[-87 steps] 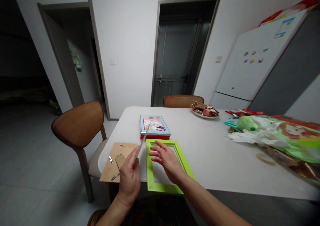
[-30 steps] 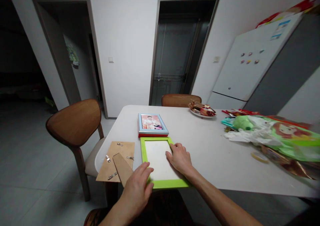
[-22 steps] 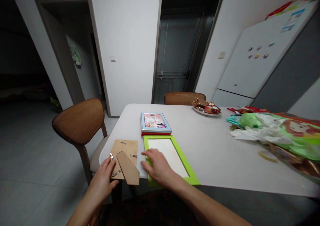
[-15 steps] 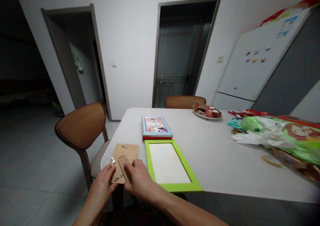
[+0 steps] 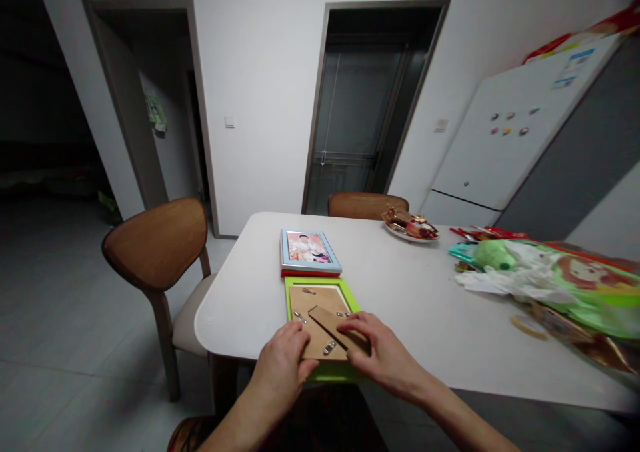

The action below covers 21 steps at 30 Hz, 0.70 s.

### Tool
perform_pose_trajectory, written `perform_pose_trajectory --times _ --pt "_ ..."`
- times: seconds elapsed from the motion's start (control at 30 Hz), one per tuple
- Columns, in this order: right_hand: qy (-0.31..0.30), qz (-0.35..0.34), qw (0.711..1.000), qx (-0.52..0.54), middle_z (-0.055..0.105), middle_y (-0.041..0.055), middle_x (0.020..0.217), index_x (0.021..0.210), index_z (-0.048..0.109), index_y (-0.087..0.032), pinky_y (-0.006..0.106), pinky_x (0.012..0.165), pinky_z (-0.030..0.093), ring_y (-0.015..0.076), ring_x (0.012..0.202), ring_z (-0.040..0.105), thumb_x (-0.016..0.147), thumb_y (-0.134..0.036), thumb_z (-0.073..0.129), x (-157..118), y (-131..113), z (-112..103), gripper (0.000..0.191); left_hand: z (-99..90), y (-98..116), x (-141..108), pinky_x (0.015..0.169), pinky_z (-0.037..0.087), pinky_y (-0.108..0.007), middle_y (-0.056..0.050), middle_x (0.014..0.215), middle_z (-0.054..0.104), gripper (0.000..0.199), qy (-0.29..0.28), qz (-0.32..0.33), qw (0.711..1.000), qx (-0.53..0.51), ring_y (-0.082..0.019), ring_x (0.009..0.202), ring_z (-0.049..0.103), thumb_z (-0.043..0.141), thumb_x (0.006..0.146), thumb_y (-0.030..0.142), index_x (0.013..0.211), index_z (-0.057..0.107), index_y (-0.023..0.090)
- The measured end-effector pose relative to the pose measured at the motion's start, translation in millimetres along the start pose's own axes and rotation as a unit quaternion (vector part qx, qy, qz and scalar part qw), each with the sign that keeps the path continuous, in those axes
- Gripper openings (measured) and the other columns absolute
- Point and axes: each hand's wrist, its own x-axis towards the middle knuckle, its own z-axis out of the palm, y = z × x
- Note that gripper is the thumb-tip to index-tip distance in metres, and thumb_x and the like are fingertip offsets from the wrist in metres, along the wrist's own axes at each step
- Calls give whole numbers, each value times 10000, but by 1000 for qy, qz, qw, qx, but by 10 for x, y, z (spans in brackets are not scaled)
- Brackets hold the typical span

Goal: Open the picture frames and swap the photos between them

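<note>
A brown backing board (image 5: 300,297) with metal clips and a fold-out stand lies over the green picture frame (image 5: 289,284), inside its border or just above it; I cannot tell which. Fingers of my left hand (image 5: 285,359) close on the board's near left edge, thumb below. My right hand (image 5: 383,352) pinches the stand leg (image 5: 330,322) and the board's right side. White backing shows in a thin strip along the board's far and right edges. Beyond the green frame rests a light-blue framed photo (image 5: 310,249) on top of something red.
A plate of wrapped snacks (image 5: 410,225) stands at the table's far side. Bags and crumpled tissue (image 5: 520,275) cover the right part of the white table (image 5: 425,292), with a roll of tape (image 5: 529,327) beside them. Wooden chairs (image 5: 157,242) stand at the left and behind.
Both hands have carried the backing board from the table's left corner rightward, onto the green frame. The view has shifted slightly.
</note>
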Motion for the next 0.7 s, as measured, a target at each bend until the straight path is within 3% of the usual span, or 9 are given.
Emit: perform_pose_trajectory --times 0.13,0.27,0.43,0.53,0.7 --pt "9 4 999 -33 525 73 956 908 602 -173 324 849 354 197 936 465 590 -174 476 -6 225 55 343 178 2 95 906 377 -337 -99 1081 552 177 -36 9 999 11 -206 1029 486 573 682 155 858 570 144" --pt "25 -14 997 -71 533 72 949 910 607 -180 323 827 354 198 920 465 571 -141 466 3 324 192 370 230 -20 91 928 331 -366 -67 936 603 87 -57 23 998 27 -201 1026 482 493 744 150 766 577 159" --pt "25 -33 993 -115 538 75 970 945 603 -191 339 807 347 205 921 458 609 -172 489 -29 342 239 356 222 16 6 953 265 -429 -79 1114 525 262 -60 35 997 19 -226 1096 421 594 680 260 921 532 177" --pt "30 -35 991 -124 536 76 1001 978 596 -188 327 820 343 195 937 453 678 -191 458 7 382 202 330 237 11 -40 963 238 -444 -79 1165 497 268 -68 30 997 13 -227 1121 399 623 649 262 885 522 184" --pt "76 39 982 -168 534 88 912 953 617 -151 287 794 357 179 873 464 736 -174 403 227 523 177 305 249 -41 -62 952 260 -435 -92 1197 481 232 -67 22 997 7 -227 1141 382 610 652 219 859 512 179"
